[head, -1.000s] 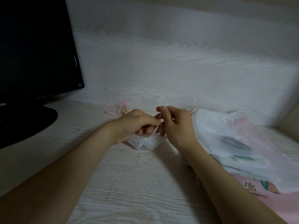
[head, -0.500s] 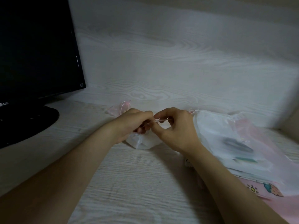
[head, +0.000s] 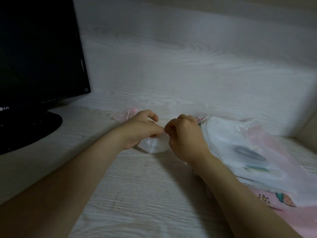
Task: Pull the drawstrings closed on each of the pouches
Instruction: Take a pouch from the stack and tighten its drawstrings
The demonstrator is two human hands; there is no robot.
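A small white sheer pouch (head: 153, 145) lies on the desk between my hands. My left hand (head: 142, 128) pinches its gathered top and drawstring with curled fingers. Right beside it, my right hand (head: 184, 134) also pinches the drawstring, thumb and fingers almost touching the left hand's. The string itself is nearly hidden by the fingers. A small pink pouch (head: 125, 115) lies behind my left hand. To the right rests a pile of larger white and pink sheer pouches (head: 240, 145).
A black monitor (head: 39, 54) on a round black base (head: 29, 127) stands at the left. A pale wood-grain wall panel (head: 180, 66) closes off the back of the desk (head: 137, 194). A pink printed sheet (head: 277, 200) lies under the pile at the right.
My right hand has lowered and moved in toward the left hand. The loop of string seen a second ago is now hidden between the fingertips. The pouch sits more bunched.
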